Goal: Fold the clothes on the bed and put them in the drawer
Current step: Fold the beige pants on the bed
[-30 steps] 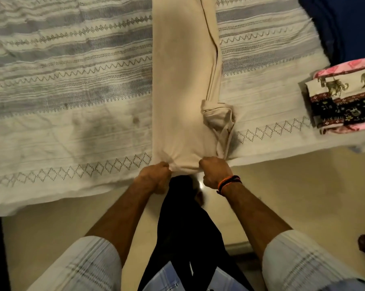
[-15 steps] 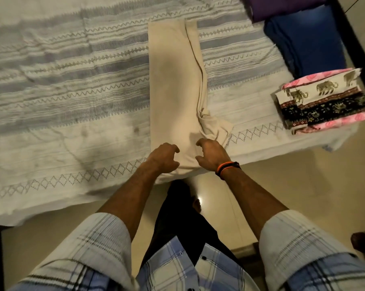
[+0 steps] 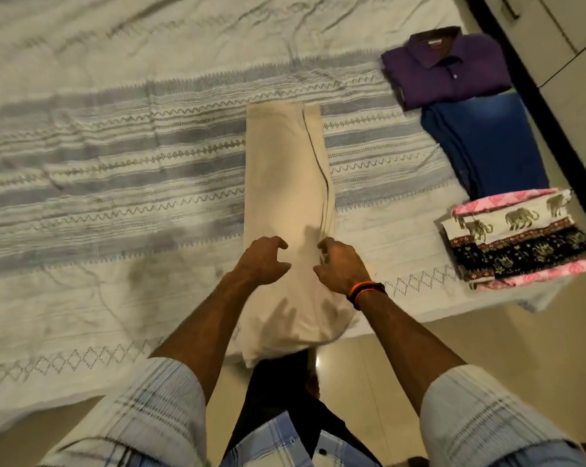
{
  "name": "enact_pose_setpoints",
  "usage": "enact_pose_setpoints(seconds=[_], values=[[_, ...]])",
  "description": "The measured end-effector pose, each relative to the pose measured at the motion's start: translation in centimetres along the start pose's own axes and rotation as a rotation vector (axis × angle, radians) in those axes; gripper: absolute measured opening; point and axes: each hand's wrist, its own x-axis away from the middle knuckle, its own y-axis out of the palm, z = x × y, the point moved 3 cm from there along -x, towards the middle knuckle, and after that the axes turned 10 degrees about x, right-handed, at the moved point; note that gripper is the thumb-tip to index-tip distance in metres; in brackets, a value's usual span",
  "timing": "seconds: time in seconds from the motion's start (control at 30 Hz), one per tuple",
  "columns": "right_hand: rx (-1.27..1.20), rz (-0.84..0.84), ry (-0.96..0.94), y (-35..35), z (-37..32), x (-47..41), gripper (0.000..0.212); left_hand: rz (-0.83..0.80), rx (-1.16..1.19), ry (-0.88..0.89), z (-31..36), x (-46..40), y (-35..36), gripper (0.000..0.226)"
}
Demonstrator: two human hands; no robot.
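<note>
A beige garment, folded lengthwise into a long strip, lies on the bed running away from me, its near end hanging a little over the bed's edge. My left hand hovers over its near part with fingers curled and apart, holding nothing. My right hand, with an orange and black wristband, is beside it over the garment's right edge, fingers also apart. At the right lie a folded purple shirt, a folded blue garment and a folded elephant-print cloth. No drawer is in view.
The bed carries a white sheet with grey patterned stripes, wrinkled toward the far side. A dark bed edge runs along the right, with pale cabinet fronts beyond. Pale floor lies between me and the bed.
Both hands let go of the garment's near end and moved forward over it, fingers spread. The bunched flap at the right edge is flattened. The view lifted, showing the folded pile.
</note>
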Motion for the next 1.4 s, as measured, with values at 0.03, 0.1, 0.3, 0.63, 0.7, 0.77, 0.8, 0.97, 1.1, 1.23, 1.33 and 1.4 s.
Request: enact_pose_setpoints(seconds=[0.03,0.1,0.3,0.63,0.7,0.77,0.8,0.97,1.1,1.23,1.33,1.4], values=[[-0.013,-0.001,0.008,-0.4,-0.1,-1.1,0.054,0.003,0.014,0.002,0.2,-1.2,-0.6,0.052],[-0.025,-0.010,0.020,-1.4,-0.3,-3.5,0.055,0.007,0.041,0.002,0.8,-3.8,-1.8,0.051],[-0.075,-0.005,0.053,-3.1,-0.3,-10.3,0.056,-0.008,0.084,-0.011,2.6,-11.4,-4.3,0.050],[-0.179,-0.090,0.269,-1.8,5.2,-16.5,0.060,0.010,0.259,-0.117,4.7,-23.3,-5.4,0.044],[-0.118,-0.144,0.246,-0.6,6.2,-16.1,0.063,-0.005,0.278,-0.148,4.9,-25.3,-4.8,0.045],[-0.100,-0.138,0.239,0.6,6.9,-16.0,0.063,-0.033,0.288,-0.178,5.0,-27.2,-3.6,0.046],[-0.108,-0.107,0.243,1.1,7.2,-16.2,0.061,-0.051,0.295,-0.193,4.9,-28.1,-2.7,0.046],[-0.194,0.098,0.244,0.3,6.7,-19.2,0.056,0.082,0.510,-0.292,4.7,-31.5,-1.3,0.056],[-0.130,0.185,0.183,-1.8,6.0,-24.7,0.056,0.194,0.802,-0.377,5.4,-35.3,-2.9,0.076],[-0.012,0.242,0.100,-3.4,5.4,-30.4,0.055,0.258,0.879,-0.352,6.2,-40.5,-5.1,0.062],[0.033,0.255,0.047,-4.0,5.1,-33.0,0.050,0.284,0.892,-0.325,7.0,-43.3,-6.7,0.046],[0.056,0.281,0.018,-4.2,4.8,-33.9,0.048,0.289,0.870,-0.318,7.2,-45.0,-7.5,0.045]])
